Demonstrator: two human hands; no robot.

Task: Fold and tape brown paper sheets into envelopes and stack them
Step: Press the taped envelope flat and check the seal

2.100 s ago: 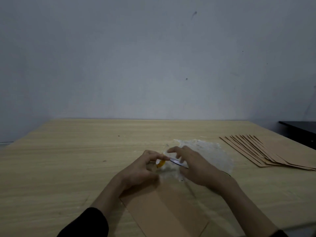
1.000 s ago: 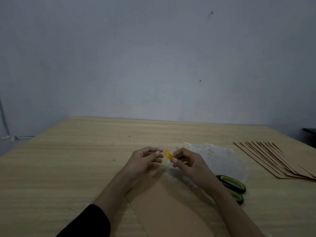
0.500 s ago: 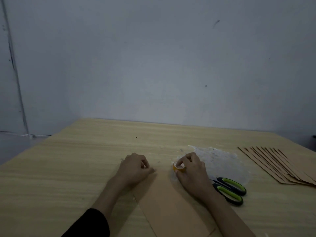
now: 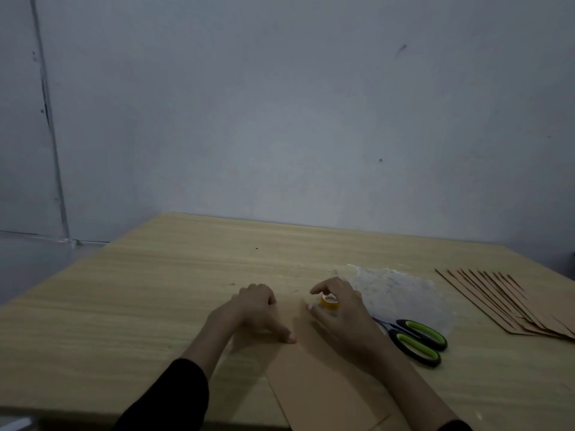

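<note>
The right hand (image 4: 339,312) is curled round a small yellow roll of adhesive tape (image 4: 329,301), holding it at the far end of the flat brown paper sheet (image 4: 320,387), which lies between the forearms near the table's front edge. The left hand (image 4: 256,306) has its fingers curled under and its thumb tip pressing the sheet's far left part; whether those fingers pinch a loose tape end I cannot tell.

The likely trouble is a crooked or wrinkled strip: only one thumb pins the sheet, so a pull on the roll could drag the paper round or let a fold spring open. Tape laid past the paper's edge would stick to the wood. The black scissors with green-lined handles (image 4: 415,337) lie just beside the right wrist, where a sweep of the forearm could knock them, and the crumpled clear plastic film (image 4: 401,289) behind that hand could catch on a sticky end.

The pale wood-grain table (image 4: 149,306) also carries a fanned stack of brown paper envelopes (image 4: 504,303) at the far right, well apart from the hands. Behind it stands a bare grey-blue wall (image 4: 280,119) with a dark vertical seam at the left – the light is dim
</note>
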